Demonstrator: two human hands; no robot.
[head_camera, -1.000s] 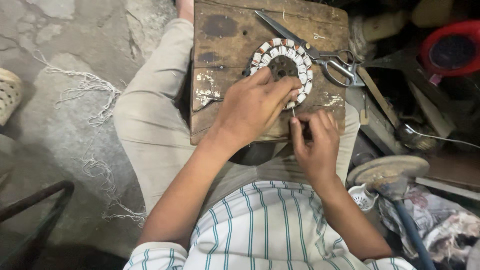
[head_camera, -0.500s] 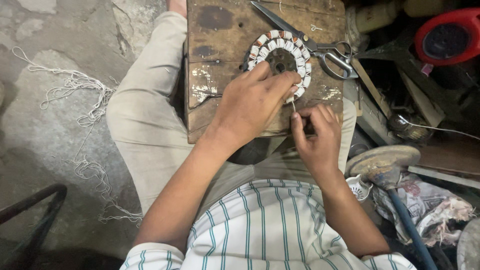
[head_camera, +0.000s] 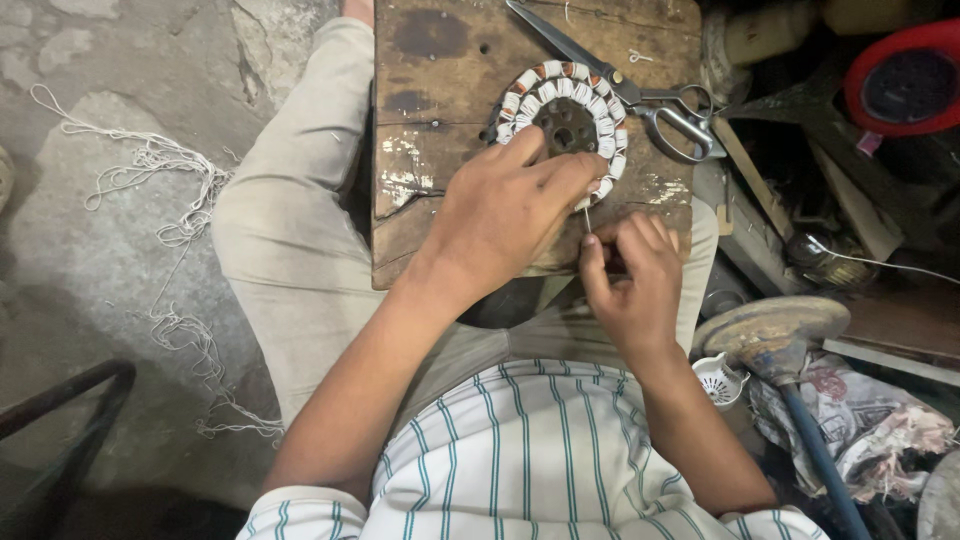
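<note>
Over the last second very little has shifted: the left hand (head_camera: 505, 215) lies flat over the near side of the round motor stator (head_camera: 562, 120) just as it did before, and the right hand (head_camera: 632, 275) has kept to its place at the near edge of the wooden board (head_camera: 440, 90). What has changed is small. The right fingers are now drawn a little nearer the body, and a short length of pale thread (head_camera: 587, 218) shows taut between them and the near rim of the stator. I take that as a tie being pulled snug, so the lacing looks to be midway round the ring.

The left hand's grip is loose, fingers spread and pressing the stator down rather than closed round it. The right hand's grip is pinched shut on the thread, thumb against forefinger.

The stator sits toward the far right of the board, which rests across the person's lap. It is a dark metal ring with holes at its hub, its copper coils wrapped in white insulating strips. The board is rough, stained and paint-flecked. Steel scissors (head_camera: 640, 95) lie just beside the stator, to the right. On the cracked concrete floor (head_camera: 100, 280) to the left, loose white string (head_camera: 170, 200) trails in tangles.
</note>
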